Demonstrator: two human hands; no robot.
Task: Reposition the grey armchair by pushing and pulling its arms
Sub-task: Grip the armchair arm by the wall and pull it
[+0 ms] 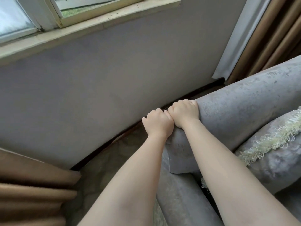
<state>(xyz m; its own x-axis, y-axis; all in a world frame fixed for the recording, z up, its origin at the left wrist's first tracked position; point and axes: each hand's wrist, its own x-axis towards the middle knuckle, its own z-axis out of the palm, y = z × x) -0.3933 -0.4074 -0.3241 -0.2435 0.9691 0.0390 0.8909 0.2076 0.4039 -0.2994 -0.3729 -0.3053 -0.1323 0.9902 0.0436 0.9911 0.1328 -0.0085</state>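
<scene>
Only one grey armchair [244, 108] is in view, filling the right and lower right of the head view, with its near corner standing close to the wall [114, 70] under the window [14, 18]. It runs off the right and bottom edges, so its seat, legs and full outline cannot be seen. Two rounded padded rolls of it show, a long upper one and a shorter one [177, 203] below. I cannot tell which is an arm and which is the back. Two bare hands grip the end of the upper roll side by side, touching each other: the left hand [157, 123] on the corner and the right hand [184, 114] just beyond it. On both, the fingers [180, 103] curl over the top and down the far, wall-facing side, so the roll lies under the palms. The fingertips are hidden behind it and only the knuckles show. One cream-fringed cover [270, 141] lies on the chair to the right of the right forearm, cut off by the frame. A dark strip [114, 142] runs along the foot of the wall above a patch of dim floor [123, 149]. One pale window sill [91, 28] crosses the top left. Two brown curtains hang, one [276, 35] at the upper right with a pale edge and one [32, 193] at the lower left, both cut off.
</scene>
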